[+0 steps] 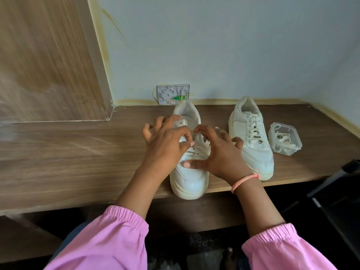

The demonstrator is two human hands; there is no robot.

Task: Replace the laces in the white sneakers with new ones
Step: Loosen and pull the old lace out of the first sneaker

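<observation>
Two white sneakers stand on a wooden shelf [78, 149]. The near sneaker [190, 180] points its toe over the shelf's front edge, and both hands work at its lacing. My left hand [165, 149] pinches a white lace [196, 145] between thumb and forefinger at the eyelets. My right hand [220, 152] pinches the lace's upper part with its fingertips while its thumb presses on the toe box. The second sneaker [251, 137] stands fully laced to the right. A clear plastic tub [284, 138] holding loose white laces sits further right.
A small grey wall box [173, 94] with a green part sits behind the near sneaker. A wooden panel [48, 59] rises at the left. Black chair parts [339, 201] stand at the lower right, below the shelf.
</observation>
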